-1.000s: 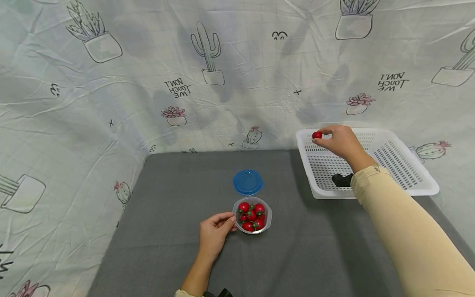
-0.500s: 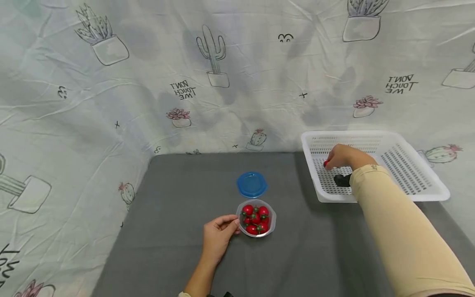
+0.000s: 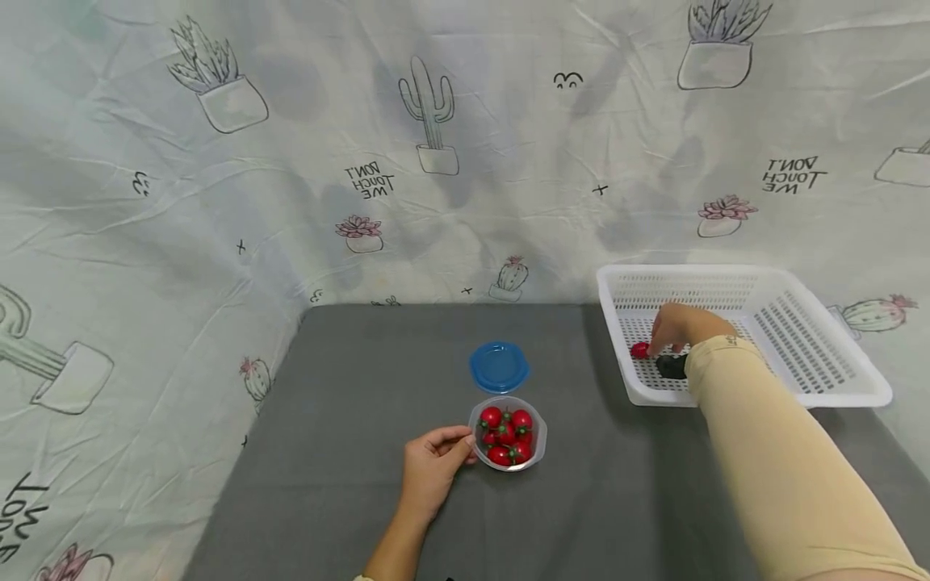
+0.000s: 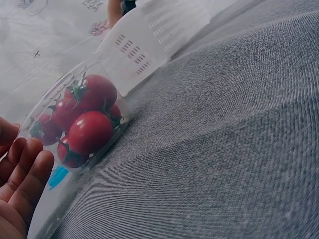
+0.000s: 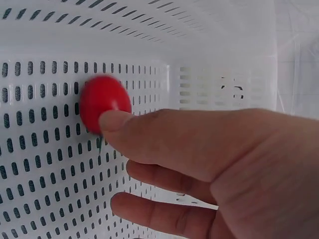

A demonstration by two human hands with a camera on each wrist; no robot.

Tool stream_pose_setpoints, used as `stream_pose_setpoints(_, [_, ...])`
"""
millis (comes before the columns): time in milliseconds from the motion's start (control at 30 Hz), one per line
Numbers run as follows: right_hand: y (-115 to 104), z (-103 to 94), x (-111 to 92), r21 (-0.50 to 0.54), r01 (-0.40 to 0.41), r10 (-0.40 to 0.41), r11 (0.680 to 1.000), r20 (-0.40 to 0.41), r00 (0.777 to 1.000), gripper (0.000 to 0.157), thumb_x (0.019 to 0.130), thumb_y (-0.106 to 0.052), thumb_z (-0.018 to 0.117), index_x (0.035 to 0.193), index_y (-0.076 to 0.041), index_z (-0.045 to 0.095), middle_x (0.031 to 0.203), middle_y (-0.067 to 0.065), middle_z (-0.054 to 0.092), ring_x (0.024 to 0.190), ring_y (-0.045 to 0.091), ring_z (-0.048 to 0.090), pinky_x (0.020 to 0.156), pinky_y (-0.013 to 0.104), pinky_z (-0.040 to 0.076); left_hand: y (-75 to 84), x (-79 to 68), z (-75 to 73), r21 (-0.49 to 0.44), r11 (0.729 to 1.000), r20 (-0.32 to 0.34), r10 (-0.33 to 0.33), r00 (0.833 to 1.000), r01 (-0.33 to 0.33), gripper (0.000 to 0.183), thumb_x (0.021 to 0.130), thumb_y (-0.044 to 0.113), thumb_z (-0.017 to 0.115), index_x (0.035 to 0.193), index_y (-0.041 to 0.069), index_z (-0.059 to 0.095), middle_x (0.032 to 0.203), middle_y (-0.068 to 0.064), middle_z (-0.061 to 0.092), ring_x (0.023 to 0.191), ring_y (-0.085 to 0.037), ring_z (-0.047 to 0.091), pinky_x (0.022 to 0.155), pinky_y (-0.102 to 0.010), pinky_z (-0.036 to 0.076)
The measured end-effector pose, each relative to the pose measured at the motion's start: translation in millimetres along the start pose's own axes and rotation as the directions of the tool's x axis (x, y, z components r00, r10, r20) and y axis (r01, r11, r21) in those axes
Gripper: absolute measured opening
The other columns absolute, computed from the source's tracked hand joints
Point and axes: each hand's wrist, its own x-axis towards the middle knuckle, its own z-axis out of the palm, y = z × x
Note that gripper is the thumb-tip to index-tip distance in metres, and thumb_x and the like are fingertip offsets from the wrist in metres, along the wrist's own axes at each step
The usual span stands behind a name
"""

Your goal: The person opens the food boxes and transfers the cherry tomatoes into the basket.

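My left hand (image 3: 434, 468) holds the left rim of a small clear plastic container (image 3: 539, 449), thumb and fingertips at its edge. Several red cherry tomatoes (image 4: 91, 132) with green stems lie heaped in it. Inside the white perforated basket (image 3: 846, 399), at the right, my right hand (image 3: 686, 325) reaches down with one cherry tomato (image 5: 102, 99). In the right wrist view the thumb lies against this tomato, close over the basket's floor; the index finger is hidden behind the thumb, and two other fingers are held apart from the tomato.
A blue lid (image 3: 499, 367) lies just behind the container on the grey tabletop (image 3: 378, 387). A black object (image 3: 670, 366) shows at the right wrist over the basket. White cloth (image 3: 291, 145) with cactus drawings hangs behind the table.
My right hand has lowered the cherry tomato from the basket's left rim height down to near its floor. The left hand stays at the container. The whole view has shifted slightly.
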Motion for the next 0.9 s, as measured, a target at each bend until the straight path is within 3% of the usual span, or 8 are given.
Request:
stream_pose_setpoints(233, [5,2.3,-2,-0.002,0.026,-0.026,1.000,-0.023,0.999,0.036,0.083,-0.021,0.076,0.108,0.004,0.068,0.103,0.020,0.068,0.096,0.036,0.064,0.080,0.053,0.055,-5.8,-1.5,1.4,0.022,1.000,0.002,0.015,1.000,-0.015,0.016,0.083,0.000,0.075,0.094,-0.010,0.072,0.082,-0.024,0.072,0.062,-0.014,0.069,0.061,-0.034,0.062])
stream_pose_setpoints(433, [4,0.2,-6,-0.033,0.110,-0.114,0.993,-0.138,0.984,0.037,0.085,-0.021,0.073,0.108,0.006,0.067,0.108,0.023,0.067,0.101,0.041,0.062,0.086,0.055,0.053,-7.0,-1.5,1.2,0.014,1.000,0.000,-0.006,1.000,0.006,0.013,0.083,-0.001,0.075,0.094,-0.009,0.072,0.083,-0.024,0.072,0.062,-0.016,0.070,0.061,-0.032,0.062])
stream_pose_setpoints(633, [-9,-6.8,-19,-0.040,0.205,-0.207,0.978,-0.280,0.937,0.045,0.089,-0.025,0.069,0.118,0.009,0.064,0.119,0.031,0.063,0.110,0.047,0.059,0.092,0.061,0.050,-7.7,-2.1,1.6,0.012,1.000,0.003,0.001,1.000,-0.001,0.013,0.083,0.000,0.076,0.093,-0.007,0.073,0.084,-0.024,0.072,0.062,-0.014,0.070,0.061,-0.030,0.062])
stream_pose_setpoints(900, [-45,-8.7,-45,-0.075,0.313,-0.313,0.947,-0.437,0.843,0.051,0.093,-0.029,0.066,0.127,0.007,0.060,0.125,0.029,0.062,0.114,0.045,0.058,0.096,0.060,0.048,-7.2,-2.9,2.2,0.007,1.000,0.004,0.031,1.000,-0.031,0.016,0.083,0.000,0.075,0.095,-0.011,0.071,0.083,-0.024,0.072,0.063,-0.016,0.070,0.062,-0.033,0.062])
